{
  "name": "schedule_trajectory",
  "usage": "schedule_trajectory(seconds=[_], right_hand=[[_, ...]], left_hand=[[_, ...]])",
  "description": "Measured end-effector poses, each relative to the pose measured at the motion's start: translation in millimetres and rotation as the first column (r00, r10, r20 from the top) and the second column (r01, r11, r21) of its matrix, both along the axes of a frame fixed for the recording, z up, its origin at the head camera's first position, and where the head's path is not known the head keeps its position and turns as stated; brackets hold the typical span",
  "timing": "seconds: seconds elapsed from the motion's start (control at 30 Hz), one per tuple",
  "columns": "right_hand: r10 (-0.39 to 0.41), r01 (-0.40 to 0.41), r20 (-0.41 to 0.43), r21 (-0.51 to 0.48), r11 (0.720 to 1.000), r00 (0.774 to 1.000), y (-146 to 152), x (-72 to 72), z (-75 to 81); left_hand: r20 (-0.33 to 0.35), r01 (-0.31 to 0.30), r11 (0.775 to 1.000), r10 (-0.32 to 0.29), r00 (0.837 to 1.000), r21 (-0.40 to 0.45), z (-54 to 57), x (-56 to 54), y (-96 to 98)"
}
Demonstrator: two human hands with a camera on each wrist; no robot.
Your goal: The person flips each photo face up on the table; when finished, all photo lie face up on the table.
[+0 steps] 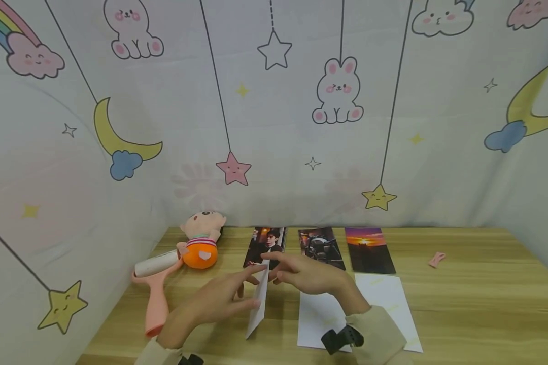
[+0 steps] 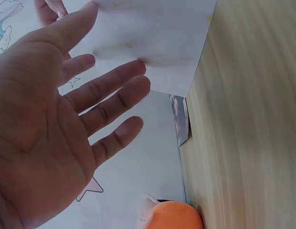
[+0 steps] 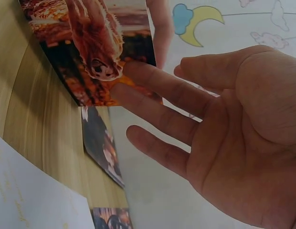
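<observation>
A photo card (image 1: 258, 304) stands on edge, tilted, between the two hands. Its white back (image 2: 162, 43) faces the left hand. The right wrist view shows its printed side, a dog picture (image 3: 100, 43) in orange autumn tones. My left hand (image 1: 224, 296) touches the white back with spread, mostly straight fingers, the thumb near it too. On the printed side, my right hand (image 1: 311, 274) lays extended fingers (image 3: 138, 71) against the picture, its thumb apart from them. In the head view, both index fingers meet near the card's top edge.
Along the back lie a portrait photo (image 1: 269, 242), a motorcycle photo (image 1: 320, 246) and a sunset photo (image 1: 370, 249). White sheets (image 1: 383, 299) lie under the right forearm. At left are a pink-handled roller (image 1: 157, 304) and a plush toy (image 1: 202, 243); a small pink bow-shaped piece (image 1: 436, 260) lies right.
</observation>
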State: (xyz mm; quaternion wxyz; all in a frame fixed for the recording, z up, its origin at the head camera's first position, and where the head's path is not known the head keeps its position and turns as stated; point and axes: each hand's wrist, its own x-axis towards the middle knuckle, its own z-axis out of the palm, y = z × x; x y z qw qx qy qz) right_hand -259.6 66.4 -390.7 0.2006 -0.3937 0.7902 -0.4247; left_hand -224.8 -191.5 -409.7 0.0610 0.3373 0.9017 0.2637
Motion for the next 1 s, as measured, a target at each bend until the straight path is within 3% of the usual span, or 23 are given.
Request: schedule_trajectory(seconds=[0.2,0.4,0.63,0.8,1.0], right_hand=[[-0.001,0.002,0.029,-0.025,1.000,1.000,-1.6,2.8,3.2],[-0.003,0.003,0.004,-0.021,1.000,1.000,-4.2,5.7,5.0],[-0.002,0.003,0.017,-0.016,1.000,1.000,-7.8,5.2,0.3],[0.002,-0.002,0.036,-0.007,1.000,0.999,-10.9,3.3,-7.2],[0.029,-0.042,0.120,0.107,0.993,0.992,-15.0,2.4,-15.9]], left_hand=[[-0.006,0.006,1.000,-0.006,1.000,0.028,3.5,2.3,0.8],[-0.025,0.019,0.998,-0.017,1.000,0.062,3.8,0.8,-0.6],[-0.031,-0.027,0.997,0.029,0.999,0.075,7.3,0.3,-4.0],[-0.102,-0.047,0.996,0.054,0.993,0.076,10.2,0.3,-8.2],[-0.154,-0.066,0.994,0.078,0.985,0.083,13.8,-0.8,-15.6]])
